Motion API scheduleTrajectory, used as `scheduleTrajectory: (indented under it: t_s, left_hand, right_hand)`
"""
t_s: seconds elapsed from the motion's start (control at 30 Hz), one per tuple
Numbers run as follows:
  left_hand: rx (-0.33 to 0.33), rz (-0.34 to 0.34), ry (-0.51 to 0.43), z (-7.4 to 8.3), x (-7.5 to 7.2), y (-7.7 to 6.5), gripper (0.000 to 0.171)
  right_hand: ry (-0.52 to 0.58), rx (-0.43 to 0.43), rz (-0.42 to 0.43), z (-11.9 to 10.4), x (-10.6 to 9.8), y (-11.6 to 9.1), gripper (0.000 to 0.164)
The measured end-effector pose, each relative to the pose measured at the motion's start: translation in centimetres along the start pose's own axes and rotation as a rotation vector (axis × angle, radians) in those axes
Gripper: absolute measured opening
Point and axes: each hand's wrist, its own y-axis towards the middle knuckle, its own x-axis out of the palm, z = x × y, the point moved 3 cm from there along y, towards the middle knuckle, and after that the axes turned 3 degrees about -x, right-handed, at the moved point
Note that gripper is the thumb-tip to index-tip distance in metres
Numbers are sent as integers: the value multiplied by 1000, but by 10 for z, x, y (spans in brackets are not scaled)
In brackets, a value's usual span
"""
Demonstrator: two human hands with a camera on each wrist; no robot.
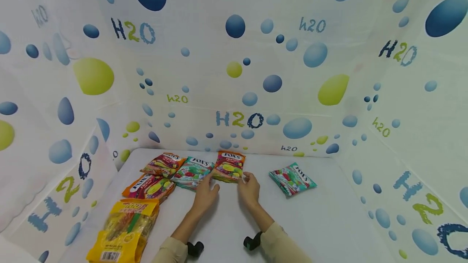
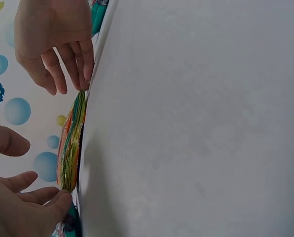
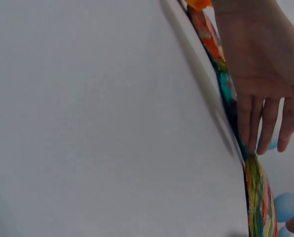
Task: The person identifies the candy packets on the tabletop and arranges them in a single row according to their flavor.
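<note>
An orange bag of Fox's fruit candy (image 1: 228, 167) lies face up at the back middle of the table, between my two hands. The fingertips of my left hand (image 1: 205, 195) are at its left edge, beside a teal Fox's candy bag (image 1: 192, 172). My right hand (image 1: 249, 188) has its fingertips at the lower right corner. In the left wrist view the orange bag (image 2: 71, 143) appears edge-on, its ends meeting the fingers of both hands. Fingers are extended and the thumbs stand apart from the bag.
Two red-orange Fox's bags (image 1: 165, 164) (image 1: 150, 187) lie at the left, one behind the other. Nearer is a large yellow bag (image 1: 126, 228). Another teal bag (image 1: 292, 179) lies apart at the right. A patterned curtain (image 1: 204, 72) rises behind the white table (image 1: 314, 226).
</note>
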Motion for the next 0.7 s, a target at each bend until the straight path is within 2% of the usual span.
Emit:
scheduleTrajectory:
  t_s: [0.2, 0.53, 0.7]
  left_hand:
    - [-7, -7, -1, -2, 6, 9, 57]
    - [-45, -12, 45, 3, 9, 20, 57]
    - [-70, -26, 40, 3, 10, 24, 56]
  right_hand:
    - [-69, -27, -32, -1, 0, 16, 36]
    - [-84, -10, -53, -3, 4, 34, 40]
    - [-65, 54, -67, -5, 2, 42, 38]
